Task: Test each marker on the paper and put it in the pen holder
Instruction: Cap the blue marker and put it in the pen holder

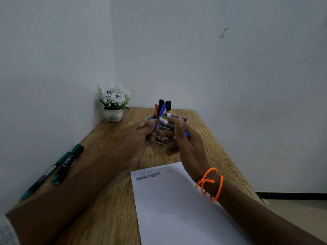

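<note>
Pinching the blue cap [155, 127], the left hand [141, 137] should press it squarely onto the marker [167, 123] gripped by the right hand [184, 138], before the holder [184, 119] just beyond.

Single head-worn wide-angle view, facing forward and down over the wooden table [113, 200] toward the room corner; hands near.

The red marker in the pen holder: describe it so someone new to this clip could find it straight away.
Start at the wooden table and go to its far end, where the grey pen holder sits to the right of the white flower pot. Several capped markers stand upright in it. The red marker is the leftmost and shortest, the only red one beside the black and blue caps.
</note>
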